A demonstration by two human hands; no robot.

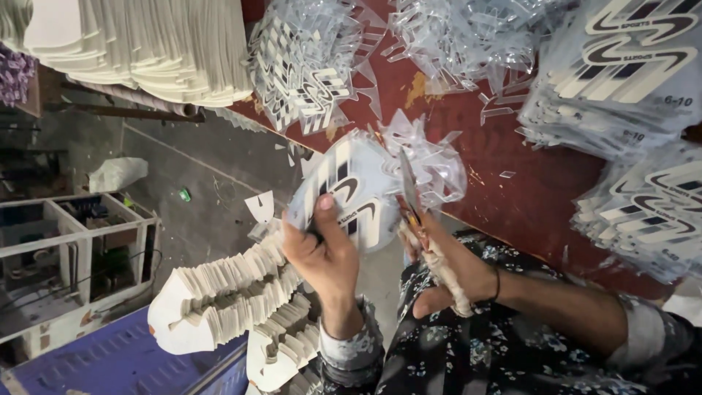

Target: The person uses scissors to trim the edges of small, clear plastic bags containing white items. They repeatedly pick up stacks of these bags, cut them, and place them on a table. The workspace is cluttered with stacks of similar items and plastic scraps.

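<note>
Red tabletop (504,197) heaped with clear plastic offcuts (468,36); above its edge the left hand (325,252) pinches a striped printed sheet (358,194), thumb on top. Right hand (446,271), fingers (431,296) curled shut around wrapped scissors (413,205), blades at the sheet's edge.

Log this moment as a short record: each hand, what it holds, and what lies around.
left hand: holds a printed clear sheet, thumb on top
right hand: grips scissors, blades at the sheet's edge
table: red, with stacks of printed sheets and clear offcuts
lap: white foam stack
</note>
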